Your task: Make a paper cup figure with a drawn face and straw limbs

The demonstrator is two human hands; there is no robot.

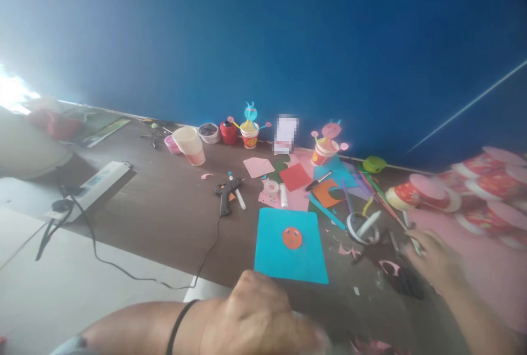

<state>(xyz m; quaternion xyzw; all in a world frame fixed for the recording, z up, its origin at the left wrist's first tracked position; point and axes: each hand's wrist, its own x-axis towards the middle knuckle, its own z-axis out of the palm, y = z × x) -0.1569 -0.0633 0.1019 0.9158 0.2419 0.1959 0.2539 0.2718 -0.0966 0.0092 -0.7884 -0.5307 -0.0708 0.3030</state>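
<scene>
- Lying flat on the dark table [164, 223], the blue sheet [269, 253] sits straight ahead of the person, with an orange circle [292, 238] on it.
- The two hands are well apart. The left hand [259, 319] is at the sheet's near edge, knuckles up and fingers curled (too blurred to tell whether it grips anything).
- The right hand [432, 259] is off to the right, near the low end of a thin stick [389, 207]; I cannot tell what, if anything, it holds.
- The left knuckles could nudge or crease the sheet if they push forward, and the circle might slide (whether it is stuck down does not show).
- The glue gun [225, 193] lies left of the sheet, its cord [123, 277] drooping past the table's edge; a forearm catching that loop could drag the gun. If it is hot, its tip could burn skin or mark paper.
- The red cups [486, 193] crowd the right side; a wide elbow swing could topple them.
- The pink scrap [349, 251] could cling to any wet glue.
</scene>
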